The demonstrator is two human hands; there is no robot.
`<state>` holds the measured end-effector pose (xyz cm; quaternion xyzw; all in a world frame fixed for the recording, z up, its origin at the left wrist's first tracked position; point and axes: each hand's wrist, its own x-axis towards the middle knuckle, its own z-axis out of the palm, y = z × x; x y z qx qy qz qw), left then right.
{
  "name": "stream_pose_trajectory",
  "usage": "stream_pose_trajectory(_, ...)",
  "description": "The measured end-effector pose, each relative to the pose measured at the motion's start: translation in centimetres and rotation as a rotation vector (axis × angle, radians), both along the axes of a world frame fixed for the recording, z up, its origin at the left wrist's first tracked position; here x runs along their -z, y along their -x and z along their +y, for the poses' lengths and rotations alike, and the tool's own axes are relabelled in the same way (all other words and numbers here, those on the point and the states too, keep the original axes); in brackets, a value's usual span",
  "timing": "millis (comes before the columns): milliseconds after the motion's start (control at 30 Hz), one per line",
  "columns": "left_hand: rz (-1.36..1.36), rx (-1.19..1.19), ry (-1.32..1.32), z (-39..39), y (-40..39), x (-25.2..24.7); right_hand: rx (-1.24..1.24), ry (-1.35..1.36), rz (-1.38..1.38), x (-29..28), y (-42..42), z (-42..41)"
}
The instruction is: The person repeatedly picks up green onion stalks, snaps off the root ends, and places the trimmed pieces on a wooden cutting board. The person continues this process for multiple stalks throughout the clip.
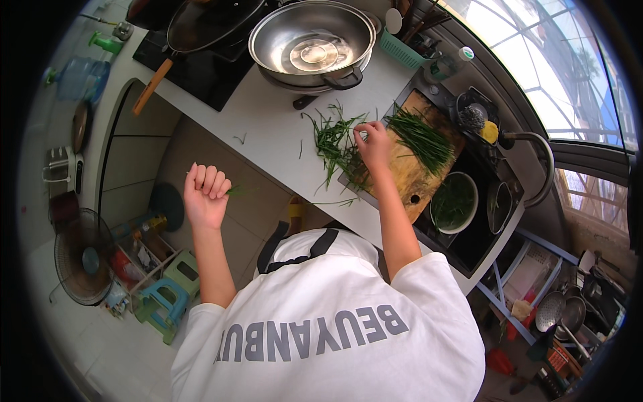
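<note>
My left hand [207, 191], palm up with fingers curled, is raised off the counter's front edge. A few thin green chive stalks [242, 190] stick out from its little-finger side. My right hand [374, 145] reaches over the counter, thumb and forefinger pinched at the edge of a loose heap of chives [331, 143]; a thin stalk seems to lie between the fingertips. Right of that hand, a neat bundle of long chives [424, 140] rests on a worn wooden cutting board [394, 176]. The board lies across the sink.
A white-rimmed bowl with greens in water [454, 203] sits in the sink [467, 251], near the curved faucet [545, 166]. Behind the heap stand a steel pan [311, 45] and a knife handle [304, 102]. A wooden-handled wok [153, 86] is on the cooktop [201, 75].
</note>
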<state>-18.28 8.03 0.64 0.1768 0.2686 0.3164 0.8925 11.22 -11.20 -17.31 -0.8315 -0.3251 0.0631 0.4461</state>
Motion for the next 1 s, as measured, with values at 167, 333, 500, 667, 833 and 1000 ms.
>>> stream_pose_trajectory(167,-0.003,0.031,-0.012,-0.3,1.3,0.1,0.12,-0.142,0.111,-2.7,1.2,-1.6)
stream_pose_trajectory(333,0.108,0.257,-0.077,-2.6,-0.3,1.1,0.121,-0.208,0.282,-5.6,3.0,-2.8)
stream_pose_trajectory(500,0.452,0.4,-0.442,-5.8,-4.2,0.2,0.154,-0.287,0.245,-9.5,4.3,-3.1)
stream_pose_trajectory(667,0.443,0.418,-0.751,-7.8,-8.0,-1.7,-0.027,-0.326,0.333,-15.3,8.0,-3.0)
stream_pose_trajectory(833,0.321,0.441,-0.848,-9.1,-9.6,-3.8,-0.165,-0.37,0.389,-19.3,11.3,-3.0)
stream_pose_trajectory(1000,0.344,0.305,-0.92,-10.4,-9.2,-4.0,-0.189,-0.403,0.477,-20.1,12.6,-3.2)
